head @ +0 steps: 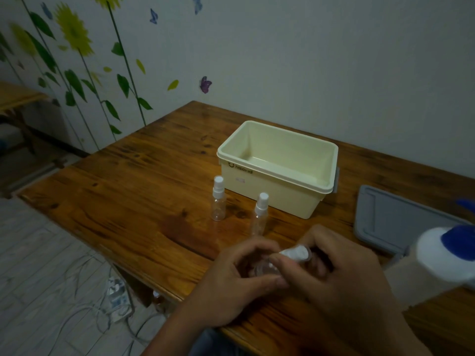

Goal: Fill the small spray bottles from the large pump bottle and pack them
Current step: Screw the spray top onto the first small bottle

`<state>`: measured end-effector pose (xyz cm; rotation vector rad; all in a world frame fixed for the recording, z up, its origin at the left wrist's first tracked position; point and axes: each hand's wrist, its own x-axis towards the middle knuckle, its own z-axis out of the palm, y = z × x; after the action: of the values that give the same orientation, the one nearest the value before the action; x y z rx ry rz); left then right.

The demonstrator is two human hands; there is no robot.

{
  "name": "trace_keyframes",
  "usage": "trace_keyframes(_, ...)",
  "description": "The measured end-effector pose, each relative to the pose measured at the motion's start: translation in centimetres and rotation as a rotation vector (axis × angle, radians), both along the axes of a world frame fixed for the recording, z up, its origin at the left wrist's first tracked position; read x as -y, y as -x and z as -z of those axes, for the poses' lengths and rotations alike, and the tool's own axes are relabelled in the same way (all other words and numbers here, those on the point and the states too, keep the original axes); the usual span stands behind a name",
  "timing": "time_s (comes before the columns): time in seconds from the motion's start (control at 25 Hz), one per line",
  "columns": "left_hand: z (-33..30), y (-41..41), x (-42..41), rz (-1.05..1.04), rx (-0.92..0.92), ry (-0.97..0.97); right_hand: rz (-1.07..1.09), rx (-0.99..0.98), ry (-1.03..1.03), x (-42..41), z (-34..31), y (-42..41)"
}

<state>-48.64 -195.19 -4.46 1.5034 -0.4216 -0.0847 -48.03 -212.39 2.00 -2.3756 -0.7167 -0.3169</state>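
From the head camera, you have both hands together over the near edge of the wooden table (128, 191). Your left hand (231, 276) curls its fingers and thumb around the clear body of a small spray bottle (262, 269), which lies tilted between your two hands, mostly hidden by fingers. Your right hand (341, 273) pinches the white spray cap (295, 253) at the bottle's top, thumb below and fingers wrapped over it; whether the cap is seated on the neck or lifted off it is too blurred to tell.

Just beyond your hands, two more small spray bottles stand upright with white caps on, one to the left (218, 200) and one nearer your hands (261, 214), apart from each other. Behind them sits an open cream storage box (272, 199). A grey lid (395, 222) lies flat to its right. The large pump bottle (424, 268), white with a blue pump head, stands at the right edge, beside your right hand.
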Motion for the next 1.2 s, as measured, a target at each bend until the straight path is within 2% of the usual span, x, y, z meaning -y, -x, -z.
trace_keyframes(0.12, 0.1, -0.1, 0.0, -0.024, -0.003, 0.002, 0.018, 0.001, -0.033, -0.3, 0.0, 0.2)
trace_keyframes(0.2, 0.1, -0.1, 0.0, -0.036, 0.008, 0.019, -0.069, -0.113, -0.1, 0.1, -0.6, 0.5)
trace_keyframes(0.32, 0.1, -0.1, 0.0, -0.018, 0.004, 0.036, -0.15, -0.074, -0.056, 1.0, -0.8, 0.4)
trace_keyframes(0.44, 0.2, -0.1, 0.0, -0.002, -0.001, 0.018, -0.098, -0.103, -0.114, 0.8, -0.5, 0.3)
trace_keyframes(0.64, 0.5, -0.1, -0.2, -0.021, -0.019, -0.009, 0.006, 0.022, -0.039, -0.2, 0.2, 0.2)
trace_keyframes(0.84, 0.2, 0.0, -0.1, -0.012, -0.013, 0.053, -0.121, -0.134, -0.049, 0.6, 0.1, 0.1)
trace_keyframes(1.2, 0.6, -0.2, -0.3, -0.093, 0.006, -0.012, 0.099, 0.0, -0.189, -1.6, 1.8, 0.6)
